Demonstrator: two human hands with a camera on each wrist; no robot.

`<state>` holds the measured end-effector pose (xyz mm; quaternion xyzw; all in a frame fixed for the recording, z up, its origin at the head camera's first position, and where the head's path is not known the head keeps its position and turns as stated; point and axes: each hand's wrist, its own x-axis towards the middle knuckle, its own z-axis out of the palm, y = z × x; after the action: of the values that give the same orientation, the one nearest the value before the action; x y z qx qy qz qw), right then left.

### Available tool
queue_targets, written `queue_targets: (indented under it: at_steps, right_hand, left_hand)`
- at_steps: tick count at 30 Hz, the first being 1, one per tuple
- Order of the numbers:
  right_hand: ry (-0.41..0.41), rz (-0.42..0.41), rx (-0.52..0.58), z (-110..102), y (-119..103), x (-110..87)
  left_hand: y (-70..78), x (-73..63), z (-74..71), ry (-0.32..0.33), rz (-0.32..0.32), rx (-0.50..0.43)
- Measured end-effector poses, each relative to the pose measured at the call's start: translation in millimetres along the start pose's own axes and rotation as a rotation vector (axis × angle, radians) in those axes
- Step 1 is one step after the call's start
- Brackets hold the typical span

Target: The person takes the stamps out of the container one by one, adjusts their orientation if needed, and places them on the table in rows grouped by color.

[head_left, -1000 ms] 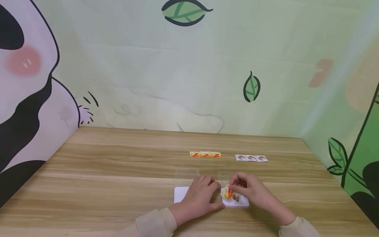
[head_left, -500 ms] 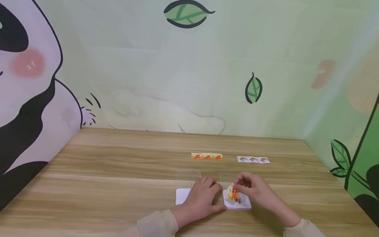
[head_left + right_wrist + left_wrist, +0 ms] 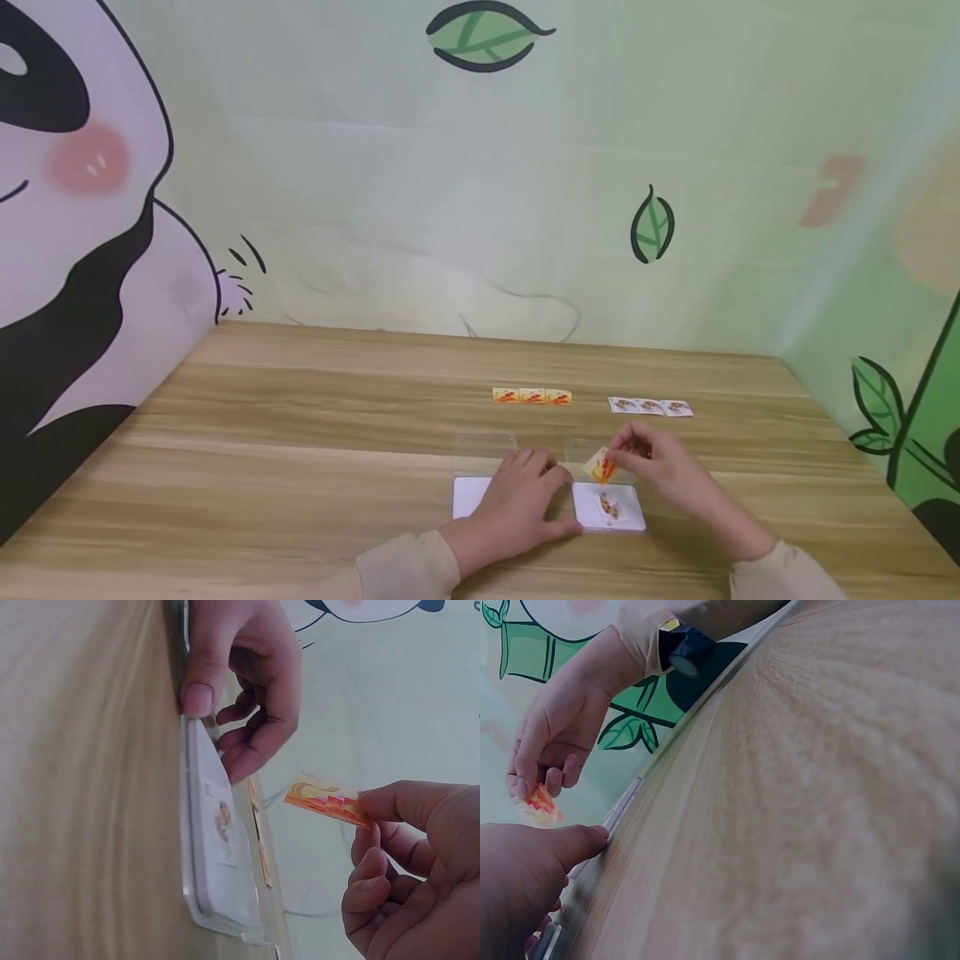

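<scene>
My right hand pinches a small yellow and red-orange stamp between thumb and fingertips. It holds the stamp tilted above the far side of a flat clear case with a white inside. Inside that case lies a white stamp with a brown figure. My left hand holds the left side of this case, thumb at the near corner and fingers toward the far one. Under and left of that hand, a second white-lined case is partly hidden. Both cases have their clear lids laid back.
Farther back on the wooden table lie a row of three yellow-red stamps and, to its right, a row of three white stamps. A painted wall sheet with a panda and leaves rises behind the table.
My right hand has lifted the yellow-red stamp up and away from over the right case, so the white stamp inside shows fully. The left hand stays at the case; the head view has shifted slightly.
</scene>
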<state>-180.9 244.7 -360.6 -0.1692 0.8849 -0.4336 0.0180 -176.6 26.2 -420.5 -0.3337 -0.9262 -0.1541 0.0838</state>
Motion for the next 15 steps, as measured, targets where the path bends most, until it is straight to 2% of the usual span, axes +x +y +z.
queue_targets:
  at_steps: [10,15]
  right_hand:
    - [0.069,-0.032,-0.017,-7,-3,12.2]
    - [0.072,0.0,-0.006,-11,-6,19.1]
  left_hand:
    - [0.2,-0.9,-1.0,0.015,0.008,-0.002]
    - [0.2,-1.3,-1.0,0.02,0.008,-0.007]
